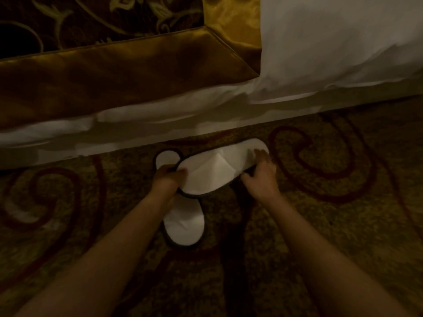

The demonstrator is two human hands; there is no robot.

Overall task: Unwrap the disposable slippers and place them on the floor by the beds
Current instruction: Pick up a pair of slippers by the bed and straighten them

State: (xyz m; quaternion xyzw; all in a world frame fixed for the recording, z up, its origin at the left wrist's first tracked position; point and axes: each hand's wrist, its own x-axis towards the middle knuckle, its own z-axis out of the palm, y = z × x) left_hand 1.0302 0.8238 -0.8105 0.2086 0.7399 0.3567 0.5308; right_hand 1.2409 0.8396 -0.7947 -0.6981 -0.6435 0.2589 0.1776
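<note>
Both hands, left [168, 177] and right [261, 173], pinch one white slipper [215, 173] by its ends, crosswise over its mate [184, 226] on the carpet [320, 225] beside the bed [137, 124]; released so, the pair would likely lie crooked.

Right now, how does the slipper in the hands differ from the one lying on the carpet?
The held slipper lies crosswise, gripped at each end by the left hand and right hand; the floor slipper points toward the bed, ungripped and partly covered by the held one. Both are white with dark edging.
</note>
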